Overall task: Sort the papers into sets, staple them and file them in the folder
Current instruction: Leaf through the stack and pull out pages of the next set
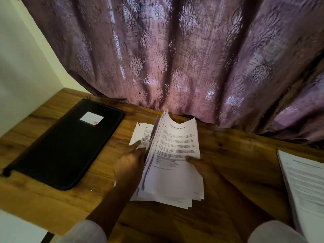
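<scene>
A thick stack of printed papers (177,155) is lifted off the wooden desk at the centre, tilted up with its sheets fanned apart at the left edge. My right hand (199,165) grips the stack from the right, thumb pressed on the top sheet. My left hand (130,163) is at the stack's left edge, its fingers in among the fanned sheets. Under the stack lies another printed sheet (142,134), flat on the desk. A black zip folder (66,146) with a white label lies shut at the left.
A second pile of printed papers (305,186) lies at the right edge of the desk (236,155). A purple patterned curtain (175,58) hangs down to the desk's far edge. A white wall stands at the left.
</scene>
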